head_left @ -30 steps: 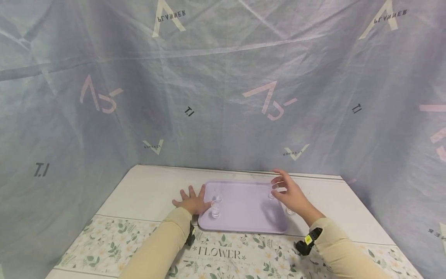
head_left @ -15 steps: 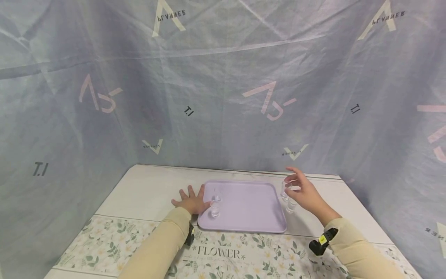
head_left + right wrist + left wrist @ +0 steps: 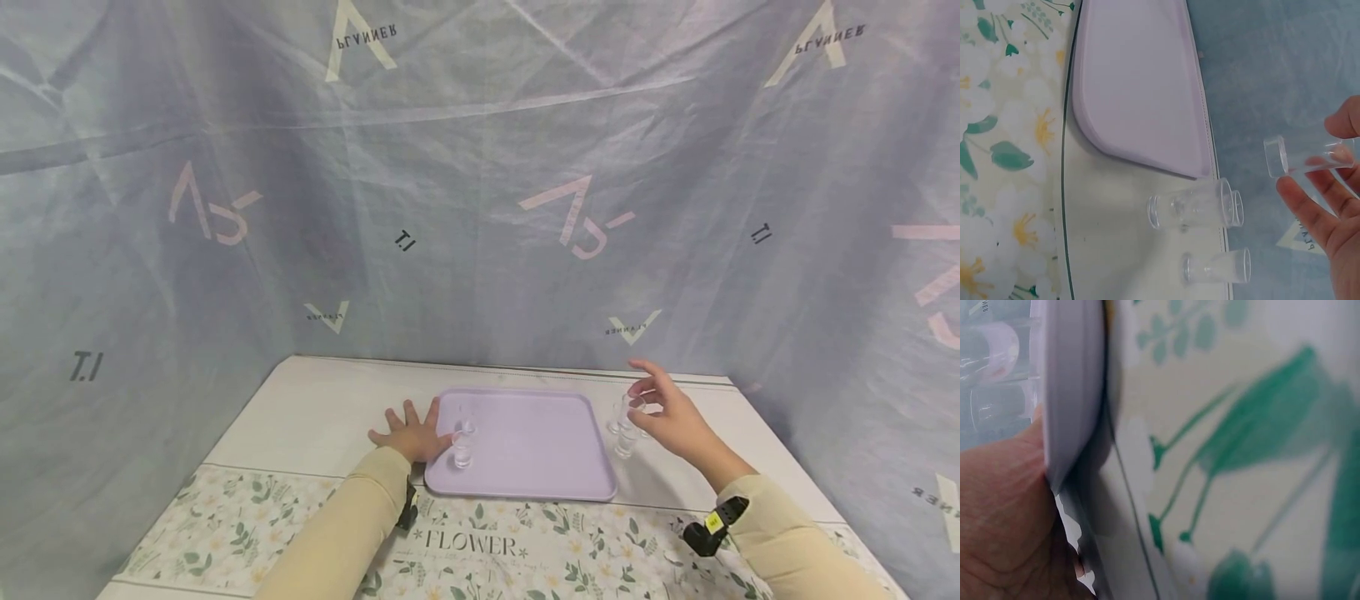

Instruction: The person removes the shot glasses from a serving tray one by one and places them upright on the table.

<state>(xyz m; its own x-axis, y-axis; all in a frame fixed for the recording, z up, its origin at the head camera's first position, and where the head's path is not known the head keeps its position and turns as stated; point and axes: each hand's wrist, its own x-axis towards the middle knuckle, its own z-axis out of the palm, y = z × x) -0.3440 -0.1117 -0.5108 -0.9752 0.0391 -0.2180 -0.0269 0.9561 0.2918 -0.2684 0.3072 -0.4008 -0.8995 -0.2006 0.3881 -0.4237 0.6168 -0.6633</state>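
Right now your right hand (image 3: 670,414) hangs above the table (image 3: 315,408), just off the right edge of the lilac tray (image 3: 525,450), with thumb and fingertips pinching a small clear cup (image 3: 1307,156); the other fingers stay loosely spread. In the right wrist view the held cup lies sideways between your fingertips (image 3: 1300,206), clear of the surface. Below it, two more clear cups stand on the table beside the tray's right edge: one cup (image 3: 1194,209) just off the tray's near-right corner, the other cup (image 3: 1216,267) a little further out to the right. Your left hand (image 3: 411,431) lies flat on the table with fingers straight and spread, its thumb side touching the tray's left edge. In the left wrist view the heel of the palm (image 3: 1004,512) presses against the rim. Two clear cups stand on the tray near that left edge, the nearer cup (image 3: 463,450) close to your thumb, the farther cup (image 3: 468,423) just behind it. A floral mat (image 3: 480,546) covers the table's near edge, under the tray's front rim.
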